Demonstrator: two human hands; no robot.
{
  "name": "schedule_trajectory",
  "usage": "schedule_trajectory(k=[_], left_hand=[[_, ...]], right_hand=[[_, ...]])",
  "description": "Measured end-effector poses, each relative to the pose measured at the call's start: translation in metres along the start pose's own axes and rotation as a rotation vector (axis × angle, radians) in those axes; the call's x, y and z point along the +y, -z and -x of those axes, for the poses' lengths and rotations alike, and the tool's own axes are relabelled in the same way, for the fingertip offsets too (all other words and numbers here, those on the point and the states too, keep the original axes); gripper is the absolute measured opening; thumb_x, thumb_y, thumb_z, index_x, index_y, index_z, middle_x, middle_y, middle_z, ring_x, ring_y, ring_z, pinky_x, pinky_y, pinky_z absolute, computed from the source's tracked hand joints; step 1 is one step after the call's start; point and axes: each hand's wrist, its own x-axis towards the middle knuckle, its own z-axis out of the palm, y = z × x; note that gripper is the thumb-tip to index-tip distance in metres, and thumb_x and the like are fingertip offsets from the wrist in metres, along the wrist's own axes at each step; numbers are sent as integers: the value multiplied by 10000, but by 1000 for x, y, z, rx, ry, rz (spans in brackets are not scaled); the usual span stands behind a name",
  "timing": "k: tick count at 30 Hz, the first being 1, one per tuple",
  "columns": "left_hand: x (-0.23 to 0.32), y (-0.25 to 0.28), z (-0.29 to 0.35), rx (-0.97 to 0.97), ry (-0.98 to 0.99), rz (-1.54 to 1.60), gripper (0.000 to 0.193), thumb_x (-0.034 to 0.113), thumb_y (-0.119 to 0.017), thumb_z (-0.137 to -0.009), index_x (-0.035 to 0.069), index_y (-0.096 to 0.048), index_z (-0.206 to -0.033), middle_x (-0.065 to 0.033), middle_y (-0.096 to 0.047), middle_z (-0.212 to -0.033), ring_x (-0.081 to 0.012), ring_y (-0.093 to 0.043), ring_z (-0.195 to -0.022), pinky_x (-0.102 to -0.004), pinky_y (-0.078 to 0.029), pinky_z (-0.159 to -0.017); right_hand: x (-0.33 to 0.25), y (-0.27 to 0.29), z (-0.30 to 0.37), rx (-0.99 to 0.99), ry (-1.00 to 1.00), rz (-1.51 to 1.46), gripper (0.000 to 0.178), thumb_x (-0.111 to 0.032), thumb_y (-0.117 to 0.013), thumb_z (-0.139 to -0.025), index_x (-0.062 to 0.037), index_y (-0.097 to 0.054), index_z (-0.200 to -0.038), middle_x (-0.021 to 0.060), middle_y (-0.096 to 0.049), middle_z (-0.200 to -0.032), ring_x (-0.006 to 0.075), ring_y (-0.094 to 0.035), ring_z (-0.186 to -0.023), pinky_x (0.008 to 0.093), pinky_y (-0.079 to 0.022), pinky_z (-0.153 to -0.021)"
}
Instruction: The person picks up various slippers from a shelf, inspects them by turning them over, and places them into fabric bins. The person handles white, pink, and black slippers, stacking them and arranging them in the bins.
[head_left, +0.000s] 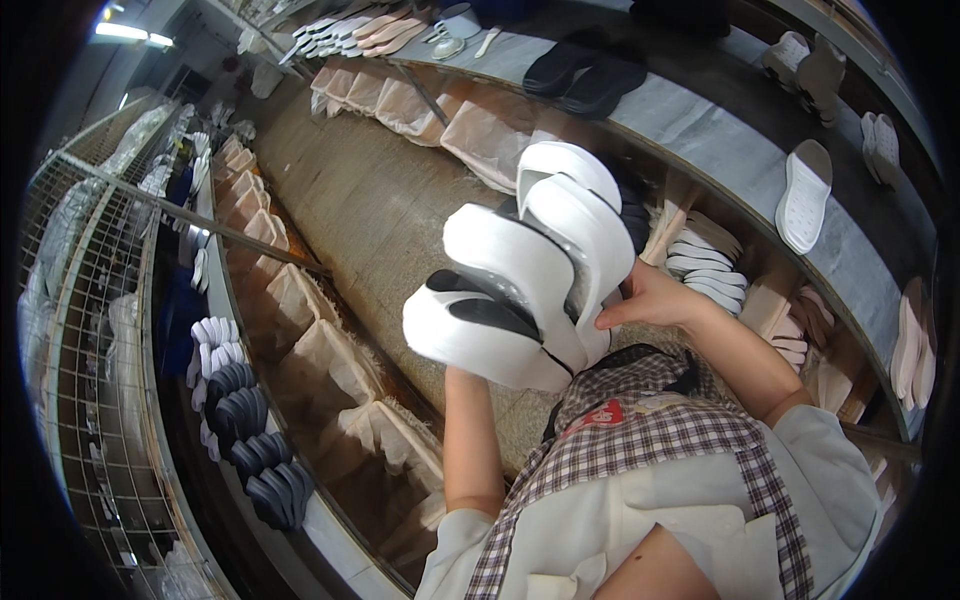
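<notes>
A cluster of thick white shoe soles (505,255) with dark inner parts is held up in front of my apron, several of them nested side by side. My right hand (640,302) grips the right side of the cluster, thumb toward me and the other fingers mostly hidden behind it. From below, my left forearm (470,435) reaches up under the left end of the soles. They cover my left hand, so its fingers do not show.
A bench (690,120) on the right carries black soles (585,78) and a white sole (805,195). Below it sit stacked white soles (705,262). Cloth-lined bins (300,310) and dark grey soles (265,450) line the left, beside a wire-mesh rack (100,400).
</notes>
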Motion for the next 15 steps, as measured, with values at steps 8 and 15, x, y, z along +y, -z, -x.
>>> schedule_trajectory(k=[8, 15], left_hand=[[7, -12, 0, -38, 117, -74, 583, 121, -792, -681, 16, -523, -1188, -88, -609, -1110, -187, -591, -991, -332, -501, -839], [1, -5, 1, -90, 86, -215, 701, 107, -822, -604, -9, -502, -1216, -89, -604, -1126, -205, -586, -1016, -359, -483, -879]], right_hand=[[6, 8, 2, 5, -134, -99, 986, -52, -778, -680, -87, -165, -1451, 71, -367, -1398, 179, -338, -1279, 349, -292, -1054], [10, 11, 1, -15, -150, -94, 892, -48, -763, -697, -71, -245, -1423, 59, -424, -1351, 176, -394, -1235, 355, -318, -1036]])
